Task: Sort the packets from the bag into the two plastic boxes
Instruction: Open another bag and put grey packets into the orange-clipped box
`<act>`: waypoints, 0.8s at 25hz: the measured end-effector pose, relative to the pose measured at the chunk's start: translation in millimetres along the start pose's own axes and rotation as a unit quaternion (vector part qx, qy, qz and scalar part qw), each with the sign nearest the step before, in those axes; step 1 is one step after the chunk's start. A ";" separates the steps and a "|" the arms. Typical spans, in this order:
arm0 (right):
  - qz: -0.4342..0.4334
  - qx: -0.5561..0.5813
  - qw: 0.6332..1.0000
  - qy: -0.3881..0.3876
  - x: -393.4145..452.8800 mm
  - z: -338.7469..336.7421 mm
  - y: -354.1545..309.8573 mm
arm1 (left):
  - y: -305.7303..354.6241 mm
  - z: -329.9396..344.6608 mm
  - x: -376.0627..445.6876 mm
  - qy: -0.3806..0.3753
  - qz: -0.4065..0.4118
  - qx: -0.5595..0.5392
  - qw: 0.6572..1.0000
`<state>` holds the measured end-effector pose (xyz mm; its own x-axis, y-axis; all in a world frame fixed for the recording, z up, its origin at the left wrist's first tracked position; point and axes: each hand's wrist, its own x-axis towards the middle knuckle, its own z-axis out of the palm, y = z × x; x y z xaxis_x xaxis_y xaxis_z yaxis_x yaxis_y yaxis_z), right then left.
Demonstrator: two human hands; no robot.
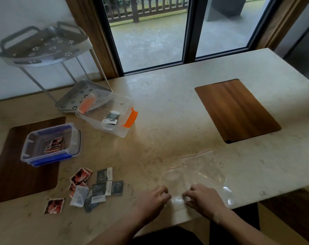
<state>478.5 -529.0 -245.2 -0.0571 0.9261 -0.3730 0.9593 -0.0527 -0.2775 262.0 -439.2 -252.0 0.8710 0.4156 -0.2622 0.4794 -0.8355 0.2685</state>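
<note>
Both hands low at 6 o'clock on the pale stone table (pixel 167 112). Left hand (pixel 151 203) and right hand (pixel 204 198) close together, fingers curled down, fingertips pinching the near edge of the clear plastic bag (pixel 201 169). Bag lay flat and looked empty, spreading from the fingertips toward 1 o'clock, zip strip at its far end.

Loose packets (pixel 91 188) in a scatter at 9 o'clock of the left hand, apart from it: red-printed ones, dark ones, one white. Single red packet (pixel 54 206) off at the heap's 8 o'clock side.

Blue-clipped box (pixel 51 145) at 10 o'clock, set on the edge of a dark wooden mat (pixel 12 174), red packets inside. Orange-clipped box (pixel 106 114) beyond it toward 11 o'clock, dark packets inside, touching the base of a grey tiered rack (pixel 44 50). Second wooden mat (pixel 236 110) at 1 o'clock, bare. Window (pixel 167 32) along the far side.
</note>
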 end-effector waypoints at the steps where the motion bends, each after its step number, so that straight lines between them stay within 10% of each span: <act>1: 0.001 -0.001 1.000 -0.009 0.2 -0.3 -1.2 | 1.5 -1.3 -1.0 0.004 -0.006 -0.003 1.000; 20: -0.117 -0.014 0.988 0.096 84.3 -35.1 -139.1 | -101.4 -18.1 -130.7 0.148 -0.195 -0.098 0.965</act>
<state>349.9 -430.5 -207.0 -0.2268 0.9657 -0.1261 0.9338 0.1789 -0.3100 101.6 -402.3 -228.2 0.5989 0.7933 -0.1100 0.7625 -0.5228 0.3810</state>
